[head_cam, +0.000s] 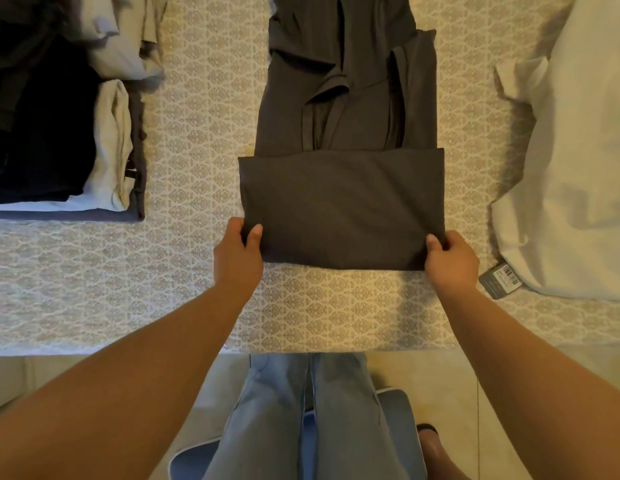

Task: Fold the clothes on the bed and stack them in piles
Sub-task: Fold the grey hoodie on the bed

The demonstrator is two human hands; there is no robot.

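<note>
Beige patterned bedsheet [197, 271] covers the bed; left hand [237, 252] and right hand [452, 259] each pinch a near corner of the half-folded dark grey garment [343, 206] between them, pale tiled floor [440, 386] below.

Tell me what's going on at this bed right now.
A person is folding a dark grey garment laid out on the patterned bedsheet. The left hand and right hand each pinch a near corner of its folded-over bottom part. A stack of folded clothes sits to the left, and a white garment with a tag lies to the right.
</note>
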